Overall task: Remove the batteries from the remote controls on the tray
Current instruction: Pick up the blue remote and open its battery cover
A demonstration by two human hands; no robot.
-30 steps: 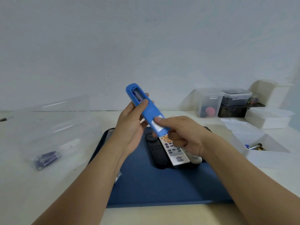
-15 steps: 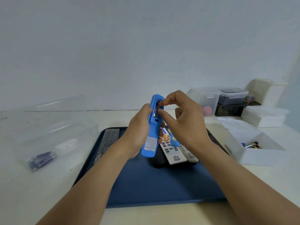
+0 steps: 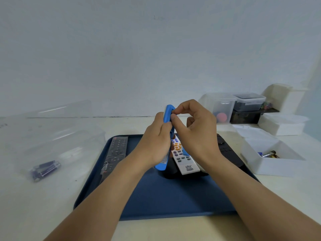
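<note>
Compared with a moment earlier, right hand (image 3: 196,134) fingertips are pinching closer at the blue remote (image 3: 167,117) top. Left hand (image 3: 156,145) is gripping it upright at frame centre, above the tray (image 3: 173,197).

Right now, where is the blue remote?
In the head view, the left hand holds the blue remote upright above the tray, centre frame.

left hand (image 3: 154,145): fingers curled, gripping | right hand (image 3: 196,134): fingers pinching
</note>
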